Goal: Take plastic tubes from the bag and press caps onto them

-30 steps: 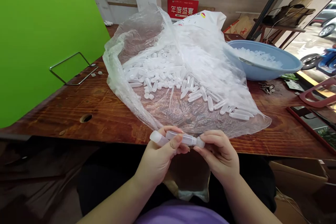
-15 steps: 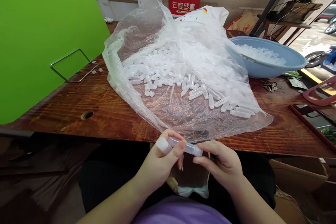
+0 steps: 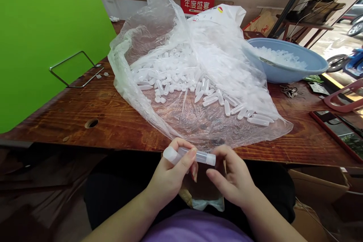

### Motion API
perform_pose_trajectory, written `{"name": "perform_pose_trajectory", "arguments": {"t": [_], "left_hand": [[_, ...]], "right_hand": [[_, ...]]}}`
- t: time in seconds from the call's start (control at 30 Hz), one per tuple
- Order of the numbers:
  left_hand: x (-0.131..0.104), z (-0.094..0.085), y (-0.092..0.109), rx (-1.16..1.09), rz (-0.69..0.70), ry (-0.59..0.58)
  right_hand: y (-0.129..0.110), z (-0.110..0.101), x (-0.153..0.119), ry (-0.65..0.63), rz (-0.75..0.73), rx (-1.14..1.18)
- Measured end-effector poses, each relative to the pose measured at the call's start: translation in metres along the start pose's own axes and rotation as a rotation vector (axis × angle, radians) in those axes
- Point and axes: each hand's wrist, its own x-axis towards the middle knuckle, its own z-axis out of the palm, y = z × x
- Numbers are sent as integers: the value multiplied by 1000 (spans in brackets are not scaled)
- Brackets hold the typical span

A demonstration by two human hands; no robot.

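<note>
My left hand [image 3: 172, 176] is closed around two small translucent plastic tubes in front of the table edge. One tube [image 3: 202, 156] points right and bears a white cap [image 3: 210, 159] at its end. The other shows its wide white end [image 3: 171, 155] to the left, over my thumb base. Just right of the cap, my right hand [image 3: 232, 176] has thumb and fingers apart with nothing between them. Beyond both hands a clear plastic bag [image 3: 136, 98] lies spread open, with many loose tubes and caps [image 3: 172, 72] inside it.
A blue basin [image 3: 292, 72] of translucent pieces stands at the back right. Keys [image 3: 289, 91], a red-edged phone [image 3: 334, 128] and a pink frame lie on the right. At left are a green panel [image 3: 48, 45] with a wire stand and a hole [image 3: 91, 123] in the wooden table.
My right thumb and fingers have let go of the cap and spread apart. The cap sits on the tube, still in my left hand. The view has shifted slightly.
</note>
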Motion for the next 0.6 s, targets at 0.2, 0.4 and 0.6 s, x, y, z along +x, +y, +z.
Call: {"name": "perform_pose_trajectory", "arguments": {"t": [0.2, 0.4, 0.6], "left_hand": [[-4, 0, -6, 15, -30, -83], [-7, 1, -6, 66, 46, -64], [-9, 2, -9, -25, 70, -64]], "right_hand": [[1, 5, 6, 12, -231, -160], [-6, 23, 2, -121, 225, 190], [-10, 15, 12, 115, -191, -126]]}}
